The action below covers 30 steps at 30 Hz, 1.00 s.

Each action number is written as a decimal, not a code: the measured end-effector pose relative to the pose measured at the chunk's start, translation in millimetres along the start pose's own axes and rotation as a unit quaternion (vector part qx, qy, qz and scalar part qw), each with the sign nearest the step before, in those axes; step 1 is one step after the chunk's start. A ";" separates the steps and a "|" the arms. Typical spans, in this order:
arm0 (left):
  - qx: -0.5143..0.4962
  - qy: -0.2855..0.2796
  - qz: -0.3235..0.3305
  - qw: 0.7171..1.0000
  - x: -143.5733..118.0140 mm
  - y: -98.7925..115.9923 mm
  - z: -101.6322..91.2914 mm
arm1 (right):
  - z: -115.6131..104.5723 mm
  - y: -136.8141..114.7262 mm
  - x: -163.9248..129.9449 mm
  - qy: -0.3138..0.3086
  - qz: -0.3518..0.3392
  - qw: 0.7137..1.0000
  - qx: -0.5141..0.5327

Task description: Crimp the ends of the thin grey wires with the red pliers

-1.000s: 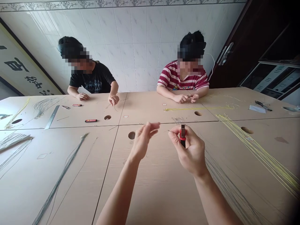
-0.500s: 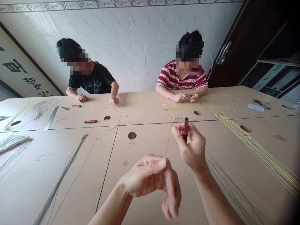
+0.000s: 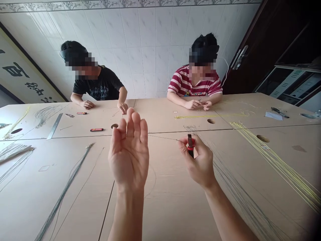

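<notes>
My left hand [image 3: 130,150] is raised with its palm facing me. Its thumb is bent in by the index finger, and the other fingers point up, slightly curled. A thin dark cord [image 3: 163,137] runs straight from behind these fingers to my right hand [image 3: 198,160]; the exact grip on the left is hidden. A loose curve of cord hangs beside the left wrist. Between thumb and index finger my right hand pinches the cord's end. It also holds a small upright red-and-black tool [image 3: 191,145], whose exact kind I cannot make out.
Dark cords [image 3: 67,187] lie bundled at left, with yellow cords [image 3: 273,160] at right. Grey cords [image 3: 235,187] stretch beneath my right arm. A ruler [image 3: 55,125] and a red-and-black marker-like stick [image 3: 96,129] lie beyond. Two people sit opposite; the table [image 3: 175,201] has round holes.
My left hand has swung left and up, turning its palm toward me. The cord now runs nearly level between the hands. My right hand has lowered slightly, still with the tool.
</notes>
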<state>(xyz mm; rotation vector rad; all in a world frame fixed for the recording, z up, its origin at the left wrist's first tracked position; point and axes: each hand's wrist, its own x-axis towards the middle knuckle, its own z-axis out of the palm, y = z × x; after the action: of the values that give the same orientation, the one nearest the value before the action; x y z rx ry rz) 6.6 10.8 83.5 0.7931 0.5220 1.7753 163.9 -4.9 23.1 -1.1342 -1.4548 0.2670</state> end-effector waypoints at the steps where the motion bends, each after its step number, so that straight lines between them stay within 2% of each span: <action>1: -0.016 0.009 0.009 1.000 4.5 -7.5 1.3 | 0.7 0.0 -1.1 -0.014 -0.005 1.000 0.004; 4: -0.005 0.000 -0.023 1.000 9.8 -31.5 2.2 | 2.0 -0.2 -2.8 -0.042 -0.010 0.999 0.018; 7: 0.104 -0.084 -0.081 0.988 4.6 -48.8 -1.8 | 2.4 0.6 -1.7 -0.050 -0.014 0.999 0.016; 10: 0.266 -0.163 -0.077 0.947 -1.7 -54.3 -6.6 | 2.1 3.3 0.8 -0.054 -0.036 0.998 -0.007; 12: 0.351 -0.187 -0.061 0.916 -3.0 -52.5 -8.4 | 1.8 5.1 2.2 -0.056 -0.057 0.996 -0.027; 14: 0.394 -0.193 -0.059 0.897 -2.4 -48.8 -9.3 | 1.5 6.1 3.0 -0.059 -0.071 0.995 -0.039; 17: 0.402 -0.194 -0.090 0.890 -0.5 -43.3 -10.3 | 1.8 5.7 3.4 -0.069 -0.080 0.993 -0.043; 21: 0.381 -0.179 -0.136 0.897 0.1 -40.1 -11.8 | 2.5 4.0 3.5 -0.080 -0.086 0.992 -0.041; 30: 0.347 -0.182 -0.138 0.909 -0.6 -40.6 -13.8 | 0.4 3.5 4.0 -0.076 -0.087 0.992 -0.043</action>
<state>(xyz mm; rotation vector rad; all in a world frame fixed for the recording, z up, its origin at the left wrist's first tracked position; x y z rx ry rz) 23.0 24.1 46.2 1.4278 0.9775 1.1224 166.0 0.0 23.0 -1.0661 -1.7026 0.1730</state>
